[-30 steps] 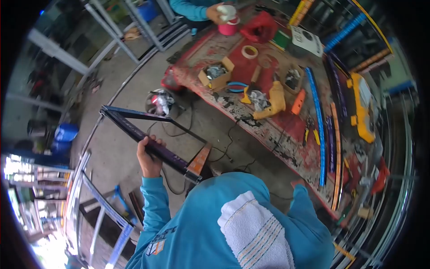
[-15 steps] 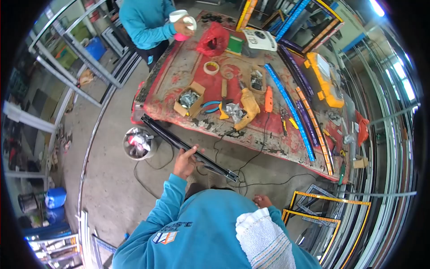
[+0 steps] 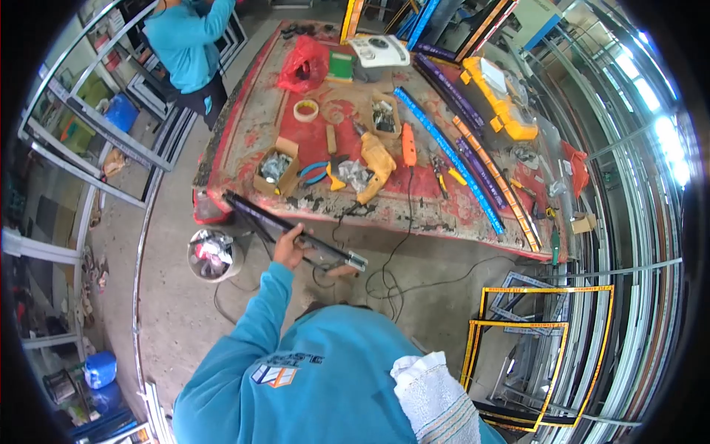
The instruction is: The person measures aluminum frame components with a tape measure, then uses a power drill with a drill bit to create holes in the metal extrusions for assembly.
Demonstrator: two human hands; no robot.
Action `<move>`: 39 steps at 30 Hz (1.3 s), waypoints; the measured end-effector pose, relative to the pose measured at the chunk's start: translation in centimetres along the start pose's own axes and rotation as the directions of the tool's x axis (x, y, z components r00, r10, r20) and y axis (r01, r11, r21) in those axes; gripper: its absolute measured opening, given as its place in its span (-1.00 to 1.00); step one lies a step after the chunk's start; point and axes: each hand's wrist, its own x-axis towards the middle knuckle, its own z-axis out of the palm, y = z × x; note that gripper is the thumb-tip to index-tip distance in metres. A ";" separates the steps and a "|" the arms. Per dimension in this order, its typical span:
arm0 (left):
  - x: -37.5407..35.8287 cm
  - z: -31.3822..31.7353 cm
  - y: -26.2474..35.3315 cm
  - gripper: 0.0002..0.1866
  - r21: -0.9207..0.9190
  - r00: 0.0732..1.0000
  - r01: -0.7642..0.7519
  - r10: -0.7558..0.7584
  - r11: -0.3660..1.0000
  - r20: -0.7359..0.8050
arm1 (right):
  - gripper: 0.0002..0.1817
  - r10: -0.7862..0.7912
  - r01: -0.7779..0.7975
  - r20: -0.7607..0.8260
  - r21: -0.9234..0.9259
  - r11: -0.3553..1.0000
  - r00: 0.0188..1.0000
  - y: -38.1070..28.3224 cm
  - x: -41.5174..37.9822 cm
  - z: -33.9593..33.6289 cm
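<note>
My left hand (image 3: 290,248) is wrapped around a dark aluminium profile (image 3: 329,253), gripping it near the middle. The profile slants in front of the red-covered table (image 3: 310,209), its far end near the table's front left corner. A pale metal end piece shows at its near right end. Below its left half stands a white bucket (image 3: 235,260) with scraps in it. I do not see my right hand; its side is covered by my body and the white towel (image 3: 436,396) on my shoulder.
On the table lie a yellow drill (image 3: 379,164), an orange tool (image 3: 408,144), a box of hardware (image 3: 276,169), a tape roll (image 3: 305,111) and coloured strips (image 3: 451,155). Cables (image 3: 388,285) trail across the floor. Yellow-taped frames (image 3: 543,288) stand right. A co-worker (image 3: 183,48) stands beyond the table's left side.
My view has shifted, and the table sits further left and higher. The profile stays in my left hand. My right hand has gone out of sight. The co-worker has moved away from the table.
</note>
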 end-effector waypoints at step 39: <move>14.7 -13.0 9.1 -0.43 0.066 0.973 -0.050 0.064 0.997 -0.223 | -0.45 -0.059 0.061 -0.023 0.124 0.990 0.998 -12.3 -4.0 -3.5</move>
